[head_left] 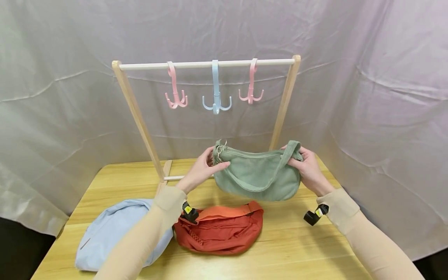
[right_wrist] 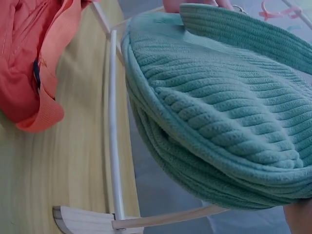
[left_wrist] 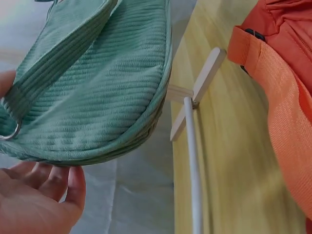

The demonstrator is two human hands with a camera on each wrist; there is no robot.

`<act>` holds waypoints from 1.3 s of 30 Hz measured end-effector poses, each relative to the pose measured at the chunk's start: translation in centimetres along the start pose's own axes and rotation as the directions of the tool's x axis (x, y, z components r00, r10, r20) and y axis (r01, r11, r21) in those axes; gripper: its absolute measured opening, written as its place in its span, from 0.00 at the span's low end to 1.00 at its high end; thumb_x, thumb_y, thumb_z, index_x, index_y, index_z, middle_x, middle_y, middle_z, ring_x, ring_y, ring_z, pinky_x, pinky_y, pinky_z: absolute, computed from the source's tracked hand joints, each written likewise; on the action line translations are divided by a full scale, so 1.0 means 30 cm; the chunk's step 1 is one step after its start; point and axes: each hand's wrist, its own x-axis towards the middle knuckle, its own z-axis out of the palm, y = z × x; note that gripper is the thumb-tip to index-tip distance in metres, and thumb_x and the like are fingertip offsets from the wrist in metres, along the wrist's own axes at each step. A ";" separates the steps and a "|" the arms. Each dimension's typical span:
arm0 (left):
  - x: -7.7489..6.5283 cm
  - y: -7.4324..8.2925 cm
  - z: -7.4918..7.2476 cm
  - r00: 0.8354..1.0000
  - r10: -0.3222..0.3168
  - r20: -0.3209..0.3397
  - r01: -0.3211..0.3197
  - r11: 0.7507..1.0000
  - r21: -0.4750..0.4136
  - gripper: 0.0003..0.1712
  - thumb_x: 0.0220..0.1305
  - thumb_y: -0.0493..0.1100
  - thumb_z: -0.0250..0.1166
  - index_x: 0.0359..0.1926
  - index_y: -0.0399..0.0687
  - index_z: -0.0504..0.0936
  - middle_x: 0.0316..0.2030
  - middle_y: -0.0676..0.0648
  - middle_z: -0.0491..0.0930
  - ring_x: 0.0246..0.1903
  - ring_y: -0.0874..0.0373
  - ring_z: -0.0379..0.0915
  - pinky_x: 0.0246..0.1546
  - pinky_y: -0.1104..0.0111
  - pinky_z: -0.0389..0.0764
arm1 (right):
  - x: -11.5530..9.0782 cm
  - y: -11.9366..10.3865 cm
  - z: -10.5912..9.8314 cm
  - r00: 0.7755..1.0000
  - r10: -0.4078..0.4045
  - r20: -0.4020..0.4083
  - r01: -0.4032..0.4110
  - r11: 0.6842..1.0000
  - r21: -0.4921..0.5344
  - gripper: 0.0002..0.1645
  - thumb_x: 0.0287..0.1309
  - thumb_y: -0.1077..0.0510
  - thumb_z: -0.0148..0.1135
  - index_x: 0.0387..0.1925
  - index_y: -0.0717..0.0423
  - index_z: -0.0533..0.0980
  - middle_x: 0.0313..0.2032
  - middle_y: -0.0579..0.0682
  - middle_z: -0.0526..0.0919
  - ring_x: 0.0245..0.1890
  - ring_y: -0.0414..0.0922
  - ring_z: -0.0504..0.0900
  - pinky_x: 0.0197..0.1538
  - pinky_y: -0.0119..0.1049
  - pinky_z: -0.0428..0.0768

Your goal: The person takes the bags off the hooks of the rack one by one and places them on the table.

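Between my two hands a green corduroy shoulder bag (head_left: 257,175) is held up above the table, its strap drooping across the front. My left hand (head_left: 204,169) grips its left end by the metal rings, thumb in front and fingers behind. At the other end my right hand (head_left: 309,171) holds the top corner beside the strap. Ribbed cloth of the bag (left_wrist: 97,97) fills much of the left wrist view, with fingertips of the left hand (left_wrist: 44,195) under its edge. In the right wrist view the bag (right_wrist: 219,107) hides most of the right hand.
Behind stands a wooden rack with a white rail (head_left: 143,67). From it hang a pink hook (head_left: 174,87), a blue hook (head_left: 216,87) and another pink hook (head_left: 251,83). A red waist bag (head_left: 224,233) and a light blue bag (head_left: 112,229) lie on the wooden table (head_left: 290,249).
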 end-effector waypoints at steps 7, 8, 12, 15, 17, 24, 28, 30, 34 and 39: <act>-0.020 -0.026 -0.005 0.985 -0.065 0.158 0.069 0.997 -0.021 0.18 0.63 0.49 0.71 0.52 0.50 0.83 0.41 0.55 0.82 0.46 0.63 0.74 0.54 0.67 0.73 | -0.008 0.030 0.004 0.991 0.130 0.036 -0.132 0.988 0.081 0.22 0.66 0.74 0.54 0.44 0.45 0.83 0.43 0.38 0.86 0.41 0.33 0.85 0.46 0.26 0.84; -0.023 -0.029 -0.004 0.981 -0.071 0.181 0.077 0.997 -0.026 0.16 0.63 0.48 0.71 0.49 0.49 0.84 0.43 0.56 0.83 0.48 0.63 0.74 0.57 0.67 0.73 | -0.010 0.035 0.004 0.988 0.150 0.033 -0.152 0.985 0.087 0.22 0.66 0.73 0.54 0.44 0.44 0.83 0.42 0.38 0.86 0.41 0.33 0.86 0.46 0.26 0.84; -0.028 -0.045 0.002 0.981 -0.068 0.180 0.070 0.998 -0.007 0.13 0.62 0.48 0.72 0.46 0.50 0.86 0.42 0.55 0.84 0.47 0.63 0.75 0.56 0.65 0.74 | -0.013 0.057 0.005 0.980 0.197 0.019 -0.198 0.978 0.071 0.20 0.67 0.72 0.55 0.47 0.45 0.81 0.41 0.39 0.87 0.40 0.35 0.87 0.45 0.28 0.85; -0.031 -0.055 0.008 0.986 -0.063 0.151 0.062 0.998 0.016 0.14 0.63 0.48 0.71 0.47 0.48 0.86 0.40 0.54 0.85 0.43 0.62 0.75 0.52 0.67 0.75 | -0.015 0.072 0.008 0.979 0.205 0.003 -0.205 0.979 0.011 0.21 0.66 0.71 0.57 0.52 0.45 0.77 0.43 0.37 0.87 0.41 0.35 0.87 0.47 0.28 0.85; -0.034 -0.061 0.011 0.987 -0.074 0.143 0.071 0.997 0.027 0.13 0.64 0.47 0.70 0.47 0.47 0.85 0.39 0.54 0.83 0.41 0.62 0.73 0.49 0.68 0.75 | -0.018 0.080 0.009 0.982 0.191 -0.010 -0.191 0.979 -0.077 0.23 0.65 0.71 0.58 0.56 0.47 0.73 0.45 0.34 0.85 0.45 0.31 0.85 0.49 0.26 0.83; -0.046 -0.077 0.015 0.985 -0.089 0.147 0.089 0.996 0.011 0.09 0.65 0.45 0.69 0.42 0.47 0.83 0.34 0.55 0.78 0.37 0.61 0.69 0.43 0.68 0.73 | -0.040 0.095 0.013 0.993 0.102 -0.068 -0.121 0.896 -0.426 0.37 0.61 0.71 0.61 0.69 0.63 0.60 0.55 0.42 0.77 0.52 0.29 0.75 0.54 0.18 0.73; -0.049 -0.081 0.020 0.985 -0.097 0.140 0.100 0.995 -0.020 0.07 0.65 0.45 0.69 0.41 0.48 0.83 0.32 0.56 0.78 0.36 0.62 0.70 0.43 0.68 0.73 | -0.063 0.096 0.025 0.999 0.035 -0.042 -0.051 0.859 -0.509 0.41 0.62 0.72 0.57 0.73 0.60 0.55 0.63 0.63 0.70 0.56 0.38 0.72 0.52 0.19 0.72; -0.049 -0.083 0.026 0.986 -0.098 0.133 0.101 0.995 -0.018 0.08 0.66 0.46 0.68 0.41 0.47 0.83 0.33 0.55 0.79 0.37 0.62 0.71 0.44 0.69 0.74 | -0.070 0.096 0.029 1.000 0.004 -0.022 -0.015 0.860 -0.509 0.39 0.64 0.72 0.53 0.74 0.60 0.54 0.64 0.68 0.68 0.56 0.39 0.72 0.51 0.20 0.73; -0.042 -0.082 0.059 0.987 -0.097 0.130 0.097 0.995 0.003 0.13 0.66 0.48 0.68 0.47 0.47 0.83 0.38 0.53 0.81 0.40 0.62 0.73 0.46 0.69 0.75 | -0.074 0.092 0.023 0.999 -0.026 -0.031 0.007 0.861 -0.508 0.29 0.74 0.65 0.44 0.73 0.63 0.56 0.64 0.69 0.67 0.55 0.33 0.70 0.53 0.18 0.68; -0.031 -0.076 0.134 0.984 -0.098 0.152 0.097 0.995 0.016 0.18 0.67 0.49 0.68 0.54 0.45 0.82 0.47 0.47 0.85 0.44 0.63 0.76 0.48 0.70 0.78 | -0.080 0.086 -0.013 0.994 0.079 -0.075 -0.108 0.775 -0.623 0.31 0.77 0.51 0.46 0.73 0.61 0.56 0.63 0.68 0.69 0.57 0.44 0.73 0.55 0.27 0.70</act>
